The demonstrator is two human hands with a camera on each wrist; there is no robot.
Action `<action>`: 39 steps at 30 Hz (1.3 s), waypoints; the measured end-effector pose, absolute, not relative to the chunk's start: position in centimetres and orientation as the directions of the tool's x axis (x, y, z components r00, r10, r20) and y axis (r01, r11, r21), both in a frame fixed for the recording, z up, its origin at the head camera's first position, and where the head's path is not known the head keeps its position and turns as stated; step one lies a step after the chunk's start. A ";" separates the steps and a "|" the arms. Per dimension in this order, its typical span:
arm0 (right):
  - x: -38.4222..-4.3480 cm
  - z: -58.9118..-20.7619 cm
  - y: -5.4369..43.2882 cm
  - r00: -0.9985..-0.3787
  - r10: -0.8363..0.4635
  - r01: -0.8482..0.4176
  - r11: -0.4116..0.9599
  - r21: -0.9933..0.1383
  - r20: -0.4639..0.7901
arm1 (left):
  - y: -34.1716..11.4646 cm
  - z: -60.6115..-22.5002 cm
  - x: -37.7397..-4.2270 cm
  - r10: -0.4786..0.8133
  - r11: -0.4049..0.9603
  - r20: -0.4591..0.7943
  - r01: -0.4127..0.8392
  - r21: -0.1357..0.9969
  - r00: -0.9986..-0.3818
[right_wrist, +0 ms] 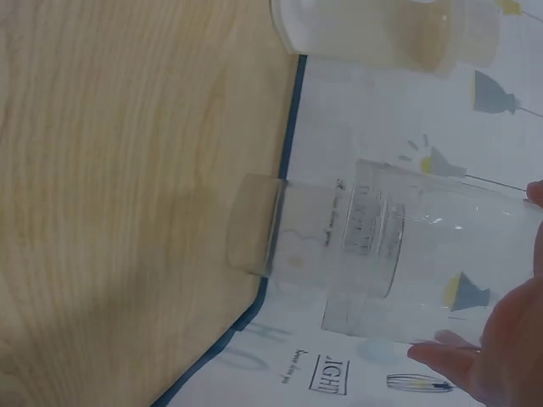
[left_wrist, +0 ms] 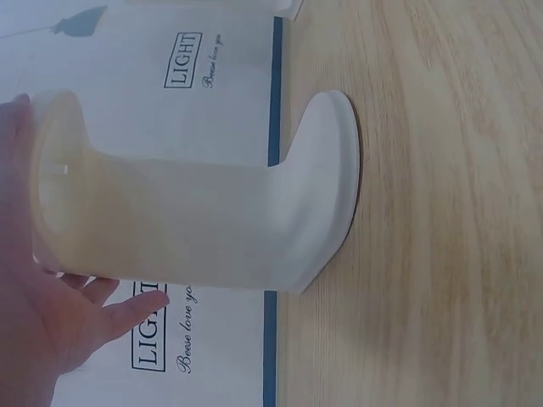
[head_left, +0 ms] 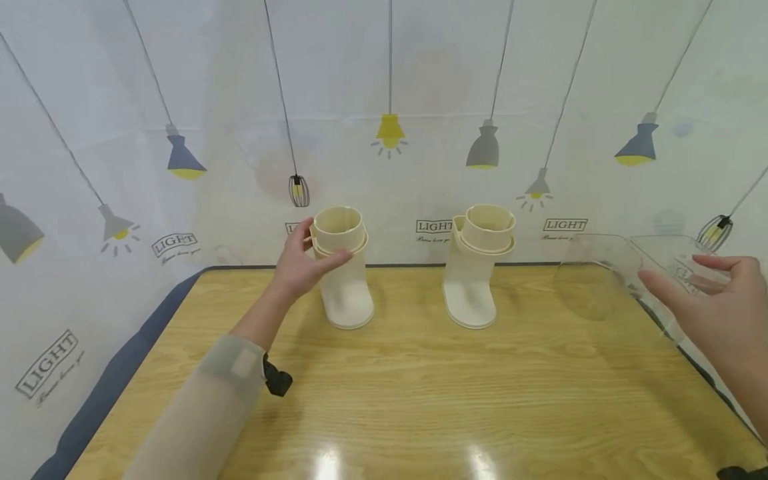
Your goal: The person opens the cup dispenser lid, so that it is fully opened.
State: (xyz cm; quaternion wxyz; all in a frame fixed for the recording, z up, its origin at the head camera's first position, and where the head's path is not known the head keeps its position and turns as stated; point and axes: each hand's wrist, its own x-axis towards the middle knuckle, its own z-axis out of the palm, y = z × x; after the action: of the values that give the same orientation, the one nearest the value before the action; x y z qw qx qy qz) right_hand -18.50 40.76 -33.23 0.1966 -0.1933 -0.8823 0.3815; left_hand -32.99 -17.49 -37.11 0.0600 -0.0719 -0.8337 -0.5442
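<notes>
On the left, a cream plastic stand (head_left: 347, 293) with a wide foot and a round, cup-like top stands upright on the table. My left hand (head_left: 300, 265) holds its top, thumb across the front and fingers round the left side. The left wrist view shows the stand's column (left_wrist: 187, 220) side-on, with its foot on the wood. At the far right my right hand (head_left: 729, 303) grips a clear plastic container (right_wrist: 441, 263) between thumb and fingers. A narrower clear rounded section (right_wrist: 259, 225) extends from the container above the table's right edge.
A second, matching cream stand (head_left: 471, 287) stands right of the first, near the back edge. Behind the wooden table (head_left: 384, 387) hangs a white cloth (head_left: 360, 60) printed with lamps. A dark blue border (head_left: 120, 373) runs along the table's left side.
</notes>
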 end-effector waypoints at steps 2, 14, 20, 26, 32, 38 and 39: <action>-18.6 -34.2 41.7 -0.864 0.471 0.212 0.661 -0.719 0.178 | -17.6 -37.0 -33.1 0.065 0.399 0.176 0.188 0.898 -0.982; -19.4 -38.9 43.2 -0.902 0.392 0.188 0.735 -0.651 0.182 | -18.4 -37.0 -33.9 0.113 0.354 0.192 0.220 0.909 -0.975; -19.2 -39.6 42.9 -0.900 0.394 0.178 0.722 -0.668 0.186 | -18.6 -36.9 -34.0 0.124 0.343 0.191 0.223 0.912 -0.974; -19.0 -39.9 42.8 -0.905 0.398 0.202 0.713 -0.671 0.150 | -18.9 -37.2 -34.1 0.146 0.307 0.200 0.237 0.922 -0.969; -18.7 -40.3 42.8 -0.907 0.395 0.204 0.713 -0.671 0.144 | -19.0 -37.3 -34.3 0.169 0.273 0.214 0.255 0.928 -0.962; -18.8 -40.5 42.8 -0.909 0.394 0.205 0.704 -0.680 0.134 | -19.2 -37.5 -34.5 0.171 0.266 0.223 0.263 0.927 -0.960; -18.8 -40.5 42.7 -0.910 0.394 0.205 0.703 -0.681 0.132 | -19.3 -37.5 -34.5 0.171 0.266 0.223 0.263 0.928 -0.960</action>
State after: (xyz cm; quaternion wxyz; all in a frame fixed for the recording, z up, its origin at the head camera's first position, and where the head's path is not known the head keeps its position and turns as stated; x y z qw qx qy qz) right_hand -18.83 42.74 -40.50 0.1351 -0.1639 -0.9129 0.3484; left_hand -34.48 -19.28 -37.47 0.0388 -0.1364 -0.7945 -0.5904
